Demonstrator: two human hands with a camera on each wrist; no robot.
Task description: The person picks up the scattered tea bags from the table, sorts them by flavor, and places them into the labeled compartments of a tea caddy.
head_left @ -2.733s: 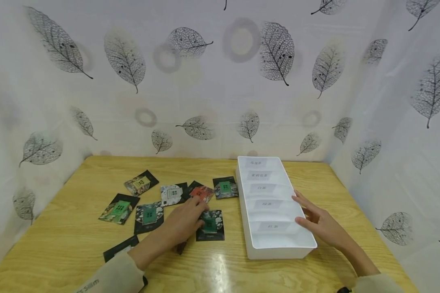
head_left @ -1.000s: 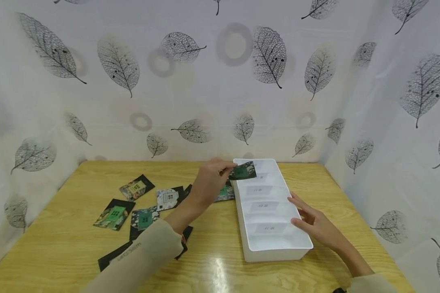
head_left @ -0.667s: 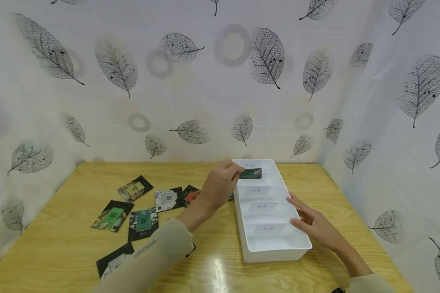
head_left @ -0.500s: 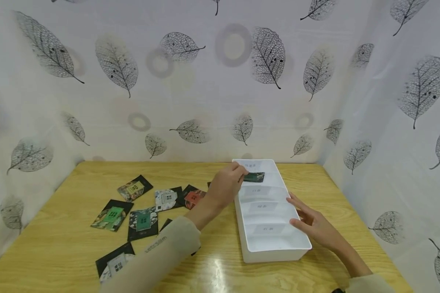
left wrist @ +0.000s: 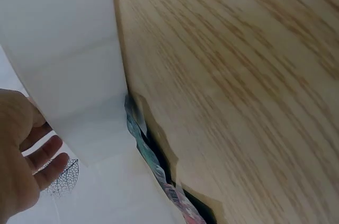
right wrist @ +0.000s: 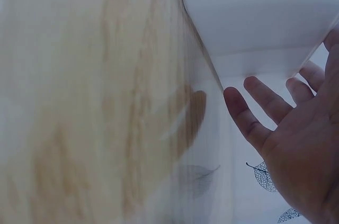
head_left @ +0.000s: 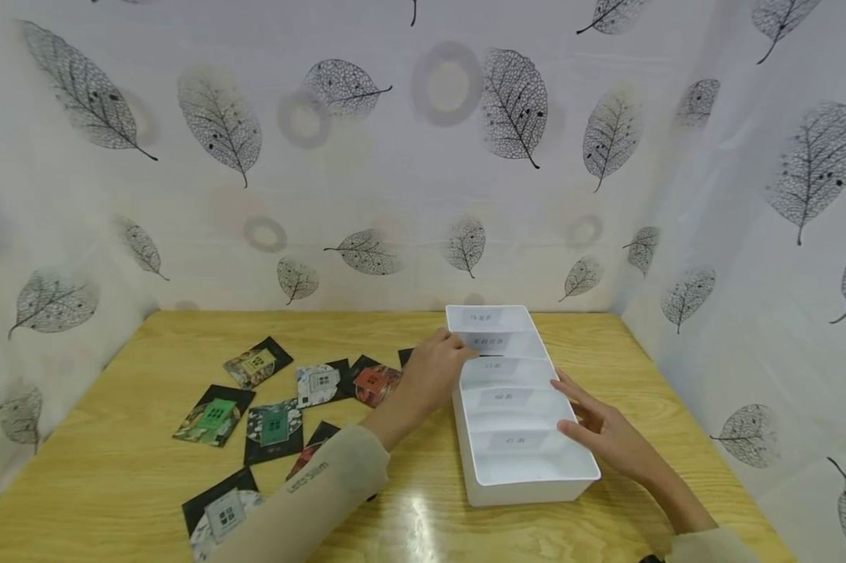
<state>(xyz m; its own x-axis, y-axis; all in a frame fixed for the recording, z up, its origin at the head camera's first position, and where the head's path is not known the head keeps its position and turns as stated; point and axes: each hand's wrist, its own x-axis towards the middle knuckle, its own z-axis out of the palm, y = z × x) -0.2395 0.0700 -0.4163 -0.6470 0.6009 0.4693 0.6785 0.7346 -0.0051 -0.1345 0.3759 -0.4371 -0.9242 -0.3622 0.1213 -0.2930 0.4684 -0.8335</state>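
Note:
A white divided box [head_left: 528, 493] stands lengthwise on the table, with paper labels on its compartment walls. At its left rim, my left hand [head_left: 433, 371] reaches into the second compartment from the far end and pinches a tea packet [head_left: 492, 356]. Only a thin dark edge of that packet shows; the thumb is hidden. In the left wrist view, the left hand's other fingers [left wrist: 48, 167] stay loosely bent by the box edge. My right hand [head_left: 609, 438] rests against the box's right side, its fingers spread and fairly straight.
Several tea packets lie left of the box: yellow-labelled [head_left: 257, 362], bright green [head_left: 214, 415], teal [head_left: 274, 430], white [head_left: 322, 381] and red [head_left: 374, 381]. The left forearm partly covers a reddish packet [head_left: 313, 451] and a white-labelled one [head_left: 222, 512]. A leaf-print curtain [head_left: 423, 172] surrounds the table.
My left hand took the dark green packet off the table, carried it over the box and lowered it into the second compartment, where it has nearly sunk from sight. The right hand stayed put.

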